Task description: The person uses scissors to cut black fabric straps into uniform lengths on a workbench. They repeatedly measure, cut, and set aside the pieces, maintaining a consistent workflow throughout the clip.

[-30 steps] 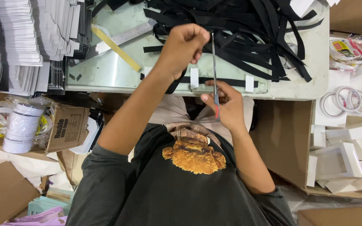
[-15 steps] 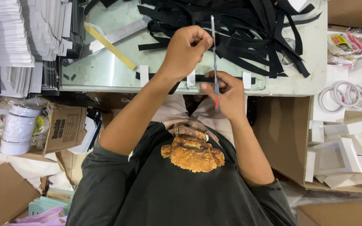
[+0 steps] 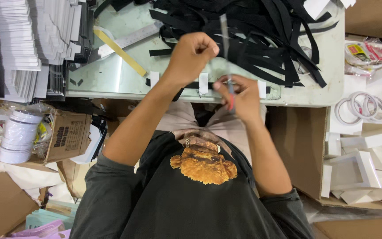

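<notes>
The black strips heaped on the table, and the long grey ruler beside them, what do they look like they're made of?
The black strips look like soft woven ribbon or elastic: matte, limp, curling over each other; which of the two I cannot tell. The long grey ruler looks like brushed metal, probably steel or aluminium: straight, stiff, with a dull silvery sheen.

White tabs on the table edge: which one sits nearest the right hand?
The middle tab, between the two hands; the right hand is just beside it, the outer tabs lie farther off.
</notes>
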